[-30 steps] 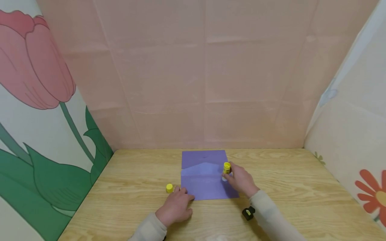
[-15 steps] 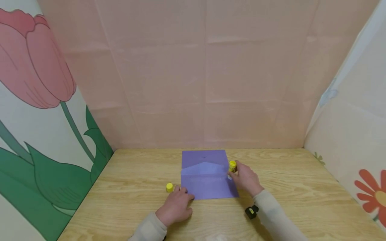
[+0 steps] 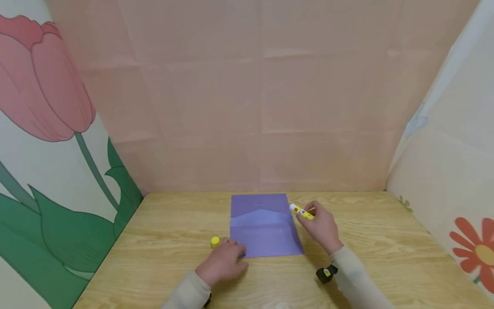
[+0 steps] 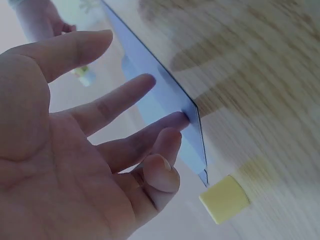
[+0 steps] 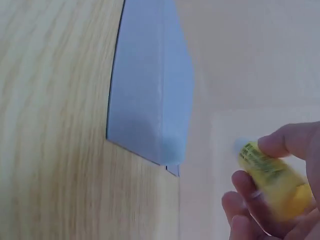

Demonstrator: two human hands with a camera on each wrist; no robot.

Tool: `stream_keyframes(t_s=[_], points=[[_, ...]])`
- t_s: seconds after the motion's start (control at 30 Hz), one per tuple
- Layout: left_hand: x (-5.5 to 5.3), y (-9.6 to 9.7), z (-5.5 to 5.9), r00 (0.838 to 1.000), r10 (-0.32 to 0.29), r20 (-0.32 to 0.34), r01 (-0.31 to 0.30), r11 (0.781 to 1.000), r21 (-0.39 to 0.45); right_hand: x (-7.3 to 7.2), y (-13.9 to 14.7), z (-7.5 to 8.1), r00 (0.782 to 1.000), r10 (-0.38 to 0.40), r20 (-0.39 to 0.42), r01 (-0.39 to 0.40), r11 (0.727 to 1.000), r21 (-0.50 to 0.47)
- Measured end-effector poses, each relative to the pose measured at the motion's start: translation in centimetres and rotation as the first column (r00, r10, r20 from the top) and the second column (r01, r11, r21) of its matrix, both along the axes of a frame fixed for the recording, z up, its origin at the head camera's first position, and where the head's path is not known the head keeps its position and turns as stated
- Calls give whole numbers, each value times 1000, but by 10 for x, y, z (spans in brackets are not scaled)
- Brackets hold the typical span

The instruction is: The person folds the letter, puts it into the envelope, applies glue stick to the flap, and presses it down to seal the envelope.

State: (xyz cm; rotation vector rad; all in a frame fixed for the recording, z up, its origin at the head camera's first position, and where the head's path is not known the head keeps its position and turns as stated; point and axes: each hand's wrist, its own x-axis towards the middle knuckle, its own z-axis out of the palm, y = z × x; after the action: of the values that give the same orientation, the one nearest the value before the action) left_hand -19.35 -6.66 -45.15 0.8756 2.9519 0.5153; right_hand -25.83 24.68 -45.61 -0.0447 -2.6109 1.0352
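Note:
My right hand (image 3: 324, 227) grips a yellow glue stick (image 3: 302, 211) between thumb and fingers, just off the right edge of a purple envelope (image 3: 266, 243). The stick is tilted, its white end towards the envelope; in the right wrist view the glue stick (image 5: 270, 175) is blurred. The envelope lies flat on the table, with a pointed, paler flap (image 3: 260, 217) across its middle. At its lower left corner is my left hand (image 3: 224, 262), fingers spread and relaxed, fingertips at the envelope (image 4: 170, 95) in the left wrist view. Beside those fingers stands a yellow cap (image 3: 215, 242).
The wooden table (image 3: 166, 240) ends at a pinkish cloth backdrop (image 3: 258, 128). A panel with a painted tulip (image 3: 50, 86) rises on the left, and one with a painted red flower (image 3: 484, 253) on the right.
My right hand has moved to the right, off the envelope, and tipped the glue stick from upright to slanted, white end to the left. My left hand has stayed nearly in place.

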Motion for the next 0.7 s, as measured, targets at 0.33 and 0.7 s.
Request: stream_keyframes(t_s=[0.33, 0.7], points=[[-16, -18, -9, 974, 58, -221, -44, 997, 70, 6, -5, -5, 988, 133, -79, -132, 991, 21], [-24, -49, -3, 960, 279, -29, -275, 958, 83, 15, -18, -3, 977, 201, -75, -201, 980, 7]])
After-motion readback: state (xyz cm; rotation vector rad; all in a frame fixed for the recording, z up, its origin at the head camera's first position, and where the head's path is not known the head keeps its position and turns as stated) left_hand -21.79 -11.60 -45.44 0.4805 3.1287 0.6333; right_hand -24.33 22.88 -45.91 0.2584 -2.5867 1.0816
